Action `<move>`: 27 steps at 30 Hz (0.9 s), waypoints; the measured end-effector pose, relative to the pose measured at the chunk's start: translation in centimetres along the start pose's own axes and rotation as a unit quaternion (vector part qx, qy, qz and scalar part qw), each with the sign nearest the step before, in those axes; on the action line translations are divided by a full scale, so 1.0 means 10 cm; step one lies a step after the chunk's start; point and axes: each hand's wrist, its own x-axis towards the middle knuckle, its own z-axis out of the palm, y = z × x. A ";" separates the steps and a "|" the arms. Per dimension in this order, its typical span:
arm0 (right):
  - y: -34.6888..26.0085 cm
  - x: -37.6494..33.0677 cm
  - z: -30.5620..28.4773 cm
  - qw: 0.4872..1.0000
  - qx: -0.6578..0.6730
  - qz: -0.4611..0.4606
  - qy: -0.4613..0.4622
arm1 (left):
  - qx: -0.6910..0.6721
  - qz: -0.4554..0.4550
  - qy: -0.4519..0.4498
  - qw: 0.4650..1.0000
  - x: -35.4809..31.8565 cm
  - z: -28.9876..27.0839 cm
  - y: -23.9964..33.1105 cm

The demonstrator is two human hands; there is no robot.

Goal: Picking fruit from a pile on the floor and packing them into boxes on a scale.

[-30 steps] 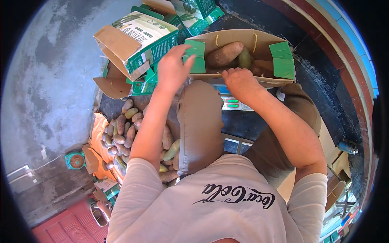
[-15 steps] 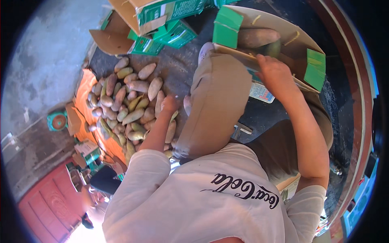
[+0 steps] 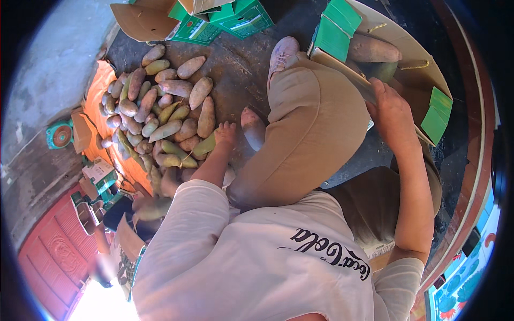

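Observation:
A heap of long, tapering produce pieces (image 3: 166,128), pinkish-brown and green, lies to my left; I cannot tell whether they are fruits or tubers. At its right side my left hand (image 3: 225,136) touches the end of a green piece (image 3: 205,146), fingers apart and not wrapped round it. One pink-tipped piece (image 3: 252,128) lies alone between that hand and my bent knee. On the right stands an open cardboard carton (image 3: 436,88) with green flaps. My right hand (image 3: 393,109) grips its near wall, fingers over the edge. Inside are a large pinkish-brown piece (image 3: 373,49) and a green one (image 3: 383,70).
Green boxes (image 3: 241,18) stand at the far side beside an open brown carton (image 3: 144,21). An orange sheet (image 3: 96,91) runs along the heap's left. My shoe (image 3: 282,53) rests between heap and carton. A blurred person (image 3: 101,262) is at lower left, near more boxes (image 3: 99,174).
My view has shifted, and my knee has swung right, partly covering the carton's near wall and hiding the calculator-like keypad. My left hand's fingers have spread. My right hand keeps hold of the carton.

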 end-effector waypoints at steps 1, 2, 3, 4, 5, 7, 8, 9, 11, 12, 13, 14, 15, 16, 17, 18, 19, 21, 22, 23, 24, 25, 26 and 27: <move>0.00 0.00 0.00 1.000 -0.002 0.006 -0.006 | -0.001 0.002 -0.004 1.000 0.00 -0.02 0.00; 0.00 0.00 0.00 1.000 -0.003 0.007 -0.010 | 0.017 0.005 -0.024 1.000 0.01 -0.05 0.00; 0.00 0.00 0.00 1.000 -0.003 0.006 -0.009 | 0.035 0.007 -0.044 0.998 0.00 -0.10 0.00; 0.00 0.00 -0.01 1.000 -0.003 0.005 -0.009 | 0.035 0.007 -0.047 0.998 0.01 -0.13 0.01; -0.01 0.01 -0.02 1.000 -0.003 0.005 -0.011 | 0.033 0.004 -0.066 0.997 0.02 -0.17 0.03; -0.03 0.02 -0.04 0.999 0.003 0.025 -0.030 | 0.031 0.002 -0.085 0.996 0.04 -0.28 0.10; -0.01 0.01 -0.02 0.999 0.003 0.025 -0.031 | 0.067 0.056 -0.084 0.993 0.05 -0.33 0.16; 0.01 0.00 0.00 1.000 0.001 0.013 -0.020 | 0.104 0.111 -0.081 0.985 0.06 -0.35 0.21; 0.01 0.01 -0.01 1.000 -0.001 0.001 -0.009 | 0.126 0.120 -0.026 0.984 0.08 -0.36 0.27; -0.01 0.02 -0.03 1.000 0.000 0.013 -0.023 | 0.147 0.126 0.029 0.981 0.09 -0.36 0.28; -0.02 0.04 -0.05 0.999 0.002 0.024 -0.037 | 0.147 0.124 0.028 0.981 0.10 -0.36 0.27; -0.03 0.06 -0.05 0.999 0.002 0.022 -0.036 | 0.154 0.129 0.013 0.980 0.12 -0.37 0.24; -0.03 0.05 -0.05 0.999 -0.002 0.026 -0.039 | 0.162 0.138 -0.003 0.977 0.12 -0.40 0.24; -0.03 0.04 -0.05 0.999 -0.005 0.030 -0.041 | 0.162 0.140 -0.005 0.977 0.13 -0.44 0.24; -0.03 0.04 -0.04 0.999 -0.006 0.031 -0.042 | 0.141 0.135 -0.036 0.980 0.15 -0.48 0.24; -0.03 0.04 -0.05 0.999 -0.003 0.025 -0.039 | 0.121 0.128 -0.066 0.982 0.16 -0.54 0.23; -0.02 0.04 -0.05 0.999 0.000 0.019 -0.035 | 0.121 0.128 -0.066 0.982 0.18 -0.56 0.19; -0.02 0.04 -0.04 0.999 0.001 0.017 -0.033 | 0.122 0.117 -0.032 0.985 0.21 -0.62 0.07; -0.01 0.02 -0.04 0.999 0.000 0.018 -0.033 | 0.123 0.120 -0.032 0.985 0.23 -0.71 0.04; -0.01 0.01 -0.04 0.999 0.000 0.020 -0.033 | 0.128 0.118 -0.050 0.984 0.26 -0.82 0.02; -0.01 0.01 -0.05 0.999 0.000 0.017 -0.032 | 0.133 0.113 -0.068 0.982 0.29 -0.90 -0.03; -0.01 0.01 -0.06 0.999 0.001 0.014 -0.031 | 0.134 0.113 -0.067 0.982 0.34 -0.92 -0.06; -0.02 0.00 -0.04 0.999 0.001 0.015 -0.030 | 0.210 0.136 -0.092 0.964 0.40 -0.94 -0.08; 0.00 0.00 -0.03 1.000 0.004 0.012 -0.025 | 0.286 0.159 -0.114 0.938 0.47 -0.96 -0.09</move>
